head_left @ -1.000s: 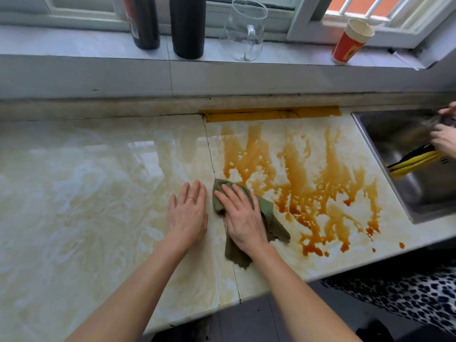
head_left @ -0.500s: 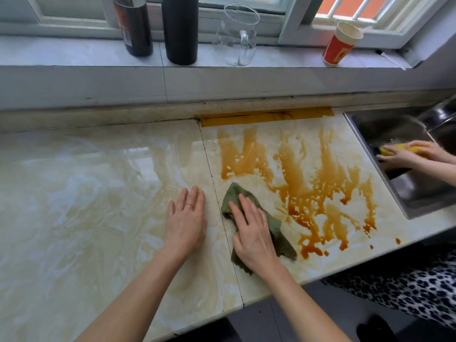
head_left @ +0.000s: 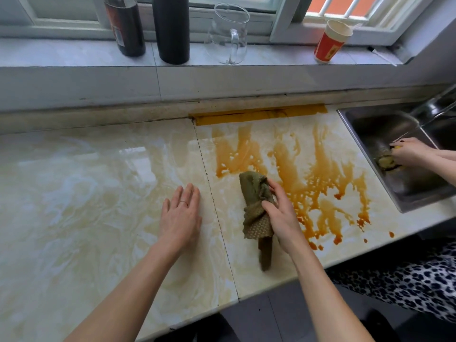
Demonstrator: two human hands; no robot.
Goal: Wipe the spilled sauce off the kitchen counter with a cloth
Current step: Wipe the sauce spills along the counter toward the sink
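A glossy cream marble-patterned kitchen counter (head_left: 98, 193) carries a wide, streaky amber-brown sauce spill (head_left: 308, 174) that runs from the back edge to the front, beside a stainless-steel sink (head_left: 404, 191) on the right. The right hand (head_left: 278, 215) has its fingers curled tight around a bunched olive-green waffle-weave cloth (head_left: 254, 206), whose upper end sits on the counter at the left edge of the spill while a loose tail hangs toward the counter's front edge. The left hand (head_left: 181, 215) lies flat on clean marble well left of the cloth, palm down, fingers straight and close together, holding nothing.
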